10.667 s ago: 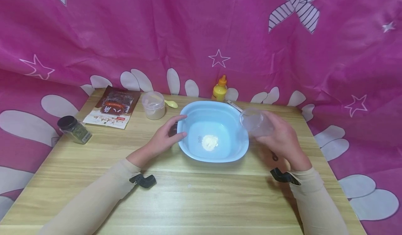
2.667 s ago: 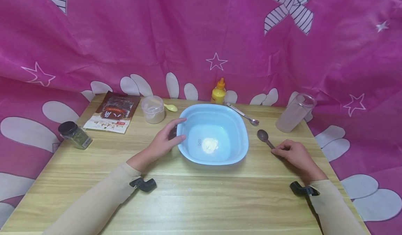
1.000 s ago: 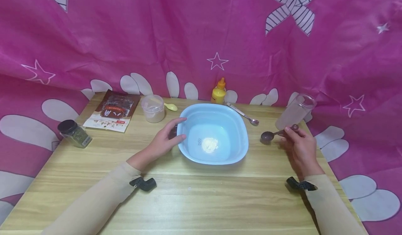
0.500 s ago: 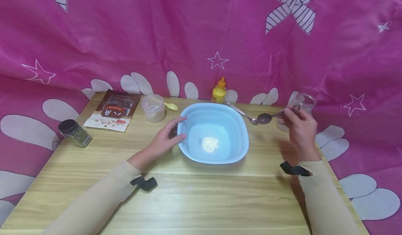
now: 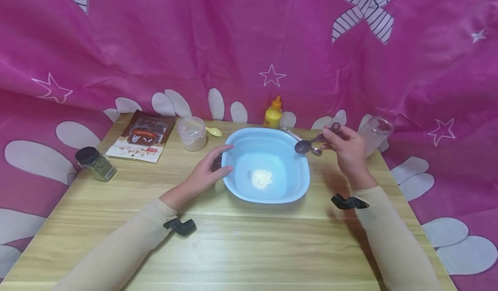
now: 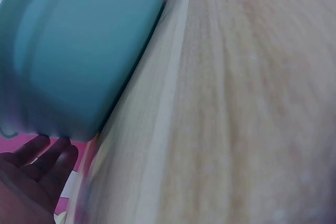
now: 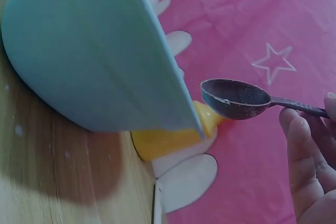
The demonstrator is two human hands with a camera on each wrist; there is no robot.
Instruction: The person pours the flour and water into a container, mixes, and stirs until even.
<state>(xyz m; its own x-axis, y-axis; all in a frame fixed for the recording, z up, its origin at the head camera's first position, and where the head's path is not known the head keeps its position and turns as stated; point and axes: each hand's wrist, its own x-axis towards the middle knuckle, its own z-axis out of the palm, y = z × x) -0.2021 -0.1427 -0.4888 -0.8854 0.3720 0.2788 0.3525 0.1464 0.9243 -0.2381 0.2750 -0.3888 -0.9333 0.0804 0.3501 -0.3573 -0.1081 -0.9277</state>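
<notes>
Brown measuring spoon [image 5: 302, 146] pinched by its handle in right hand [image 5: 348, 146], hovering over the right rim of the blue bowl [image 5: 249, 137] mid-table, left hand [image 5: 206, 172] resting with relaxed fingers against bowl's left side, white powder [image 5: 261, 177] inside, yellow bottle [image 5: 273, 113] and clear cup [image 5: 374, 134] further back.

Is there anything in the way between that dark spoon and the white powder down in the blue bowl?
Nothing visible. The dark metal spoon hangs over the light blue plastic bowl's right rim, pinched by the right hand, open air above the white powder.
</notes>
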